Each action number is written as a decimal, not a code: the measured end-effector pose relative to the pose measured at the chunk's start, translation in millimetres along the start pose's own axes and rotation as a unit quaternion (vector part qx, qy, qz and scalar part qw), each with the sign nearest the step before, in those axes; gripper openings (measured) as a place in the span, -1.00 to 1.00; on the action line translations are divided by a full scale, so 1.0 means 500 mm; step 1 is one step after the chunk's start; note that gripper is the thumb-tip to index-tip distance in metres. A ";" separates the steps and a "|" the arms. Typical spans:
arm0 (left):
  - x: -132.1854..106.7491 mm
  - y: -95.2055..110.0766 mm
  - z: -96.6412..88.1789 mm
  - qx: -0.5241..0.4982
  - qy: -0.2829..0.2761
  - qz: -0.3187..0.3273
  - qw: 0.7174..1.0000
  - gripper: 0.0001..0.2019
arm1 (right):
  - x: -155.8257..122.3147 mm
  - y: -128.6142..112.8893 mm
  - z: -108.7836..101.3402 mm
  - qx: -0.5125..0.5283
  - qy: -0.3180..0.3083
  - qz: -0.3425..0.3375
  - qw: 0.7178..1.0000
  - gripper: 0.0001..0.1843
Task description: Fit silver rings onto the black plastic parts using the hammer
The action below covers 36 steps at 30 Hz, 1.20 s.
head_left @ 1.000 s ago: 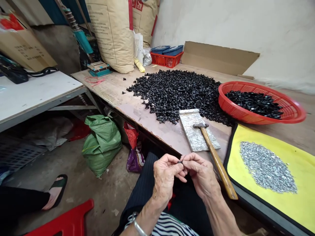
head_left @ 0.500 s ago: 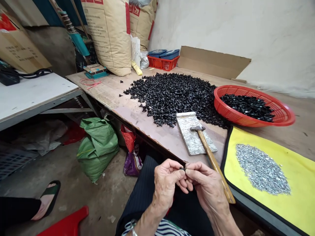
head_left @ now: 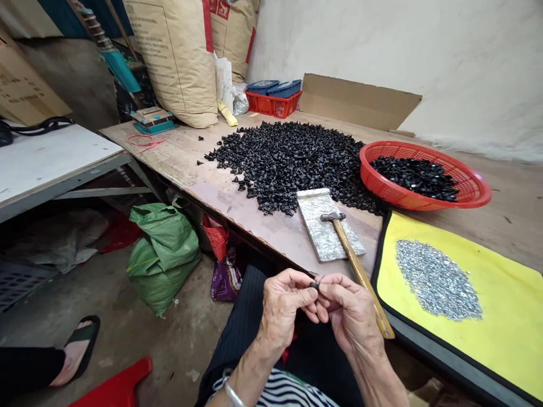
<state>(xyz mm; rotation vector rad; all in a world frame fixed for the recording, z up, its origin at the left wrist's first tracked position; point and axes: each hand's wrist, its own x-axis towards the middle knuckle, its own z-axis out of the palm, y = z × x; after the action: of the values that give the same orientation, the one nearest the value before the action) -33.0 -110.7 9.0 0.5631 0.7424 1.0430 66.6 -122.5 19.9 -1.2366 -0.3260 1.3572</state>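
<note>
Above my lap, my left hand (head_left: 285,305) and my right hand (head_left: 350,308) meet, fingertips pinched on one small black part (head_left: 314,286). Most of that part is covered by my fingers. Just beyond them a hammer (head_left: 354,260) with a wooden handle rests its head on a worn, pale flat block (head_left: 316,226). Farther back spreads a large pile of small black parts (head_left: 292,158). To the right, many small silvery washers (head_left: 439,280) lie heaped on a yellow mat (head_left: 513,316) with a black border.
A red plastic basket (head_left: 479,189) holding black pieces stands at the table's right. Behind the pile are a red crate (head_left: 271,105), a cardboard sheet (head_left: 360,102) and big paper sacks (head_left: 173,62). A green sack (head_left: 165,254) sits on the floor, left; another person's foot (head_left: 80,350) shows nearby.
The whole view has shifted slightly, so the table things appear a little farther left and higher. Both hands still pinch the small black part, which shows slightly more between the fingertips.
</note>
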 end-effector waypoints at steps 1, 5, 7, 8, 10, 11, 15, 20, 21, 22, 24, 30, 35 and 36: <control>0.001 -0.002 0.001 -0.003 0.007 0.001 1.000 -0.87 | -0.002 0.000 0.000 -0.007 0.007 -0.008 1.000 -0.82; 0.003 -0.014 0.005 -0.023 0.035 0.009 0.999 -0.87 | -0.005 0.006 -0.003 -0.035 0.032 -0.054 0.997 -0.81; 0.004 -0.018 0.007 -0.028 0.033 0.005 0.999 -0.87 | -0.005 0.007 -0.008 -0.046 0.023 -0.066 0.996 -0.81; 0.004 -0.020 0.009 -0.029 0.032 0.002 0.999 -0.87 | -0.005 0.006 -0.011 -0.052 0.019 -0.072 0.996 -0.81; 0.005 -0.021 0.013 -0.027 0.024 -0.002 0.999 -0.86 | -0.004 0.001 -0.017 -0.062 0.019 -0.080 0.995 -0.81; 0.006 -0.020 0.015 -0.025 0.020 -0.003 0.999 -0.86 | -0.004 -0.003 -0.020 -0.067 0.021 -0.082 0.994 -0.81; 0.014 -0.013 0.032 -0.008 -0.001 -0.007 1.000 -0.87 | -0.005 -0.019 -0.030 -0.077 0.013 -0.075 0.994 -0.79; 0.037 0.001 0.049 -0.010 0.004 -0.026 1.000 -0.84 | 0.007 -0.054 -0.050 -0.151 -0.020 -0.094 0.984 -0.71; 0.042 0.003 0.048 -0.014 0.007 -0.026 1.000 -0.83 | 0.012 -0.065 -0.058 -0.182 -0.020 -0.101 0.978 -0.66; 0.048 0.006 0.046 -0.017 0.012 -0.024 0.999 -0.81 | 0.020 -0.075 -0.066 -0.223 -0.008 -0.115 0.968 -0.61; 0.062 0.010 0.039 -0.016 0.024 -0.013 0.999 -0.79 | 0.037 -0.093 -0.082 -0.351 0.046 -0.174 0.919 -0.60; 0.122 0.020 0.021 0.040 0.051 0.000 0.998 -0.75 | 0.085 -0.100 -0.093 -0.666 0.148 -0.272 0.678 -0.81; 0.169 0.023 0.030 0.104 0.064 -0.001 0.992 -0.83 | 0.105 -0.111 -0.082 -0.393 0.057 -0.022 0.917 -0.75; 0.176 0.022 0.033 0.118 0.069 -0.003 0.991 -0.85 | 0.107 -0.116 -0.081 -0.351 0.031 0.015 0.936 -0.75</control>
<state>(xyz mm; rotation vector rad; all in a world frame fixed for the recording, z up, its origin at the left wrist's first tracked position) 0.3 -27.3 3.6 0.6951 0.9964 1.0013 145.4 -81.9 26.1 -1.8702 -0.7966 1.2605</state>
